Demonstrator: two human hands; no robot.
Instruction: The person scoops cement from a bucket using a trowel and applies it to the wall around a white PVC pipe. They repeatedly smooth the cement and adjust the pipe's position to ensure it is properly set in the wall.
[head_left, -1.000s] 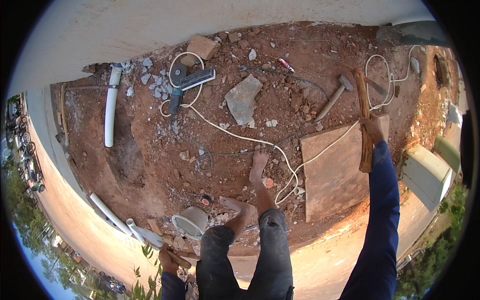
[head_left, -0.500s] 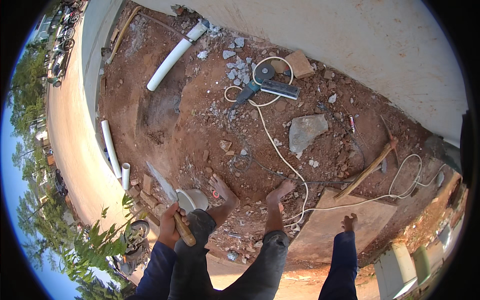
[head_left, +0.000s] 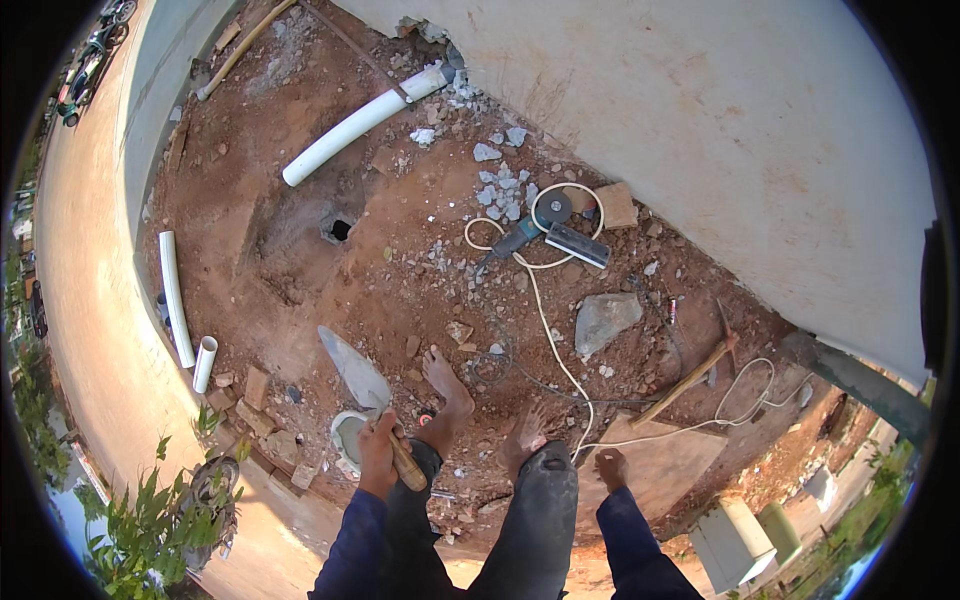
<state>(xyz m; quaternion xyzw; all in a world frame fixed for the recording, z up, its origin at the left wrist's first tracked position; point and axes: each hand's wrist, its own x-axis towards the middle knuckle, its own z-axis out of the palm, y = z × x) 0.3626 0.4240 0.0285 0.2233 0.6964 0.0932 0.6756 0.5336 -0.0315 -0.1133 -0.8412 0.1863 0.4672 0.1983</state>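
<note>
The left grip (head_left: 379, 455) is clamped round the wooden handle of a trowel (head_left: 357, 368), as in both earlier frames. The trowel's blade differs: 0.5 s ago it showed as a narrow strip beside the bucket (head_left: 338, 438), and now its broad grey face shows, pointing up and to the left over the red soil (head_left: 270, 330). The left grip and the handle are in front of the person's left knee, just beside the bucket.

The right grip (head_left: 611, 468) changes most. 1 s ago it held the handle of a pickaxe (head_left: 685, 380); 0.5 s ago it was away from it, with its fingers spread. Now it is lower and further left, over the near left part of the flat board (head_left: 680, 460), and its fingers look bent; I cannot tell whether they are together or apart. The pickaxe stays where it was 0.5 s ago, its handle crossing the far edge of the board, well apart from the right grip.

The view is also turned, so a dark hole (head_left: 340, 230) shows plainly in the soil below the long white pipe (head_left: 365, 130). The angle grinder (head_left: 520, 236) stays among its looped pale cable (head_left: 541, 310), near the grey stone slab (head_left: 608, 322)
</note>
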